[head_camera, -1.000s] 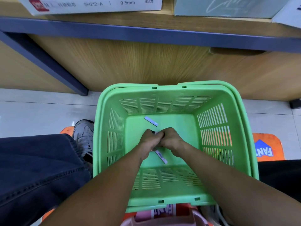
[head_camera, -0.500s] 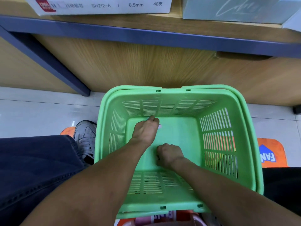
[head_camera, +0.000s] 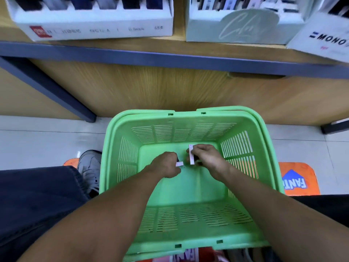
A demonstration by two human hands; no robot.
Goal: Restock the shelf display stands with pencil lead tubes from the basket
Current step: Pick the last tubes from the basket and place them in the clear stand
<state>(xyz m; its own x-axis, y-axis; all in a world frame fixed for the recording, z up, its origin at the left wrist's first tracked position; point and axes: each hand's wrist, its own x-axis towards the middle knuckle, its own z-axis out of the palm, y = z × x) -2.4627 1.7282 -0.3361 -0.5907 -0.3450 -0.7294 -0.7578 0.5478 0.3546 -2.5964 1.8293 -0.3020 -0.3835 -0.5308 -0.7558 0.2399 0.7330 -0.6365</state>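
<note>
Pale flat lead tubes [head_camera: 191,155] pinched in each hand, left [head_camera: 166,164], right [head_camera: 204,156], over green basket [head_camera: 243,186]

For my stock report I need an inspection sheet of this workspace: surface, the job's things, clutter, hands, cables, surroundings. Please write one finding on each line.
Surface: pale tiled floor; the green basket sits on it below the shelf.
Job's things: one white lead tube upright in the right hand, another tube in the left; display stands on the shelf, blurred.
Clutter: orange mat beside the basket.
Hands: left hand and right hand inside the basket, each holding a tube.
Cables: nothing seen.
Surroundings: wooden panel behind the basket; grey shoe and dark trousers at left.
</note>
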